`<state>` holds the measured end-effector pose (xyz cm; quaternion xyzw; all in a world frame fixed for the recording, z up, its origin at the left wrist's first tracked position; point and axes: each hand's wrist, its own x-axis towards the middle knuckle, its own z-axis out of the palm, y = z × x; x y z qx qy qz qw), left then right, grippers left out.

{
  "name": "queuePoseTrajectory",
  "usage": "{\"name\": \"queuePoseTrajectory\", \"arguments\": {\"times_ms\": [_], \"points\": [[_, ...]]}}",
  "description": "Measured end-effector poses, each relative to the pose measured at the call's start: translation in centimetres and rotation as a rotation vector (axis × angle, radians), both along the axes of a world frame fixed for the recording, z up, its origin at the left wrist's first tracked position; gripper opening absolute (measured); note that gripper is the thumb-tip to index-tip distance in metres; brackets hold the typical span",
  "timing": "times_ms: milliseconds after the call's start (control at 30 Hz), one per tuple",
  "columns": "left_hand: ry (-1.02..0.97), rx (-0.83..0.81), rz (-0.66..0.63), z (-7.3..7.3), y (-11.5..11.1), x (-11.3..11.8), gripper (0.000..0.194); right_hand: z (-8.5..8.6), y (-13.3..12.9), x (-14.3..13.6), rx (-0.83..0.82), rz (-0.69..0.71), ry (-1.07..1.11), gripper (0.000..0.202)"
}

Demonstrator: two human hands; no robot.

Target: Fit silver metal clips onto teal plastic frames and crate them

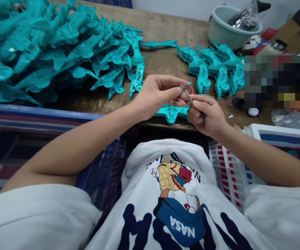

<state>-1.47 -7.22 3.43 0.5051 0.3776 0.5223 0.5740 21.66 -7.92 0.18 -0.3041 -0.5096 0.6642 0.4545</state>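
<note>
My left hand (157, 95) is closed in a pinch around a small wire-like metal part (182, 86) at its fingertips. My right hand (207, 113) grips a thin metal tool (188, 94), whose tip meets that small part; its exact kind is too small to tell. Just behind the fingers, a small red round dish (192, 89) with tiny metal pieces shows partly. Below both hands a teal plastic molded piece (171, 113) lies on the table's near edge, its right end hidden by my right hand.
A big heap of teal plastic pieces (61, 48) covers the left of the wooden table (162, 24). Several more stand in a row (207, 67) at right. A pale green basin (223, 33) holds a bag at the back. White baskets (228, 166) are beside my right arm.
</note>
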Motion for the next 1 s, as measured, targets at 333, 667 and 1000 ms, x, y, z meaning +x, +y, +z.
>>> {"name": "queuePoseTrajectory", "arguments": {"times_ms": [333, 667, 1000], "points": [[0.006, -0.022, -0.007, -0.5, 0.5, 0.1, 0.016, 3.0, 1.1, 3.7, 0.845, -0.345, -0.549, 0.024], [0.066, -0.066, 0.045, 0.4, -0.5, 0.5, 0.013, 3.4, 0.8, 4.0, 1.134, -0.275, -0.719, 0.025], [0.091, -0.076, 0.055, 0.0, -0.8, 0.5, 0.018, 3.9, 0.5, 3.7, 1.214, -0.289, -0.772, 0.03]]}}
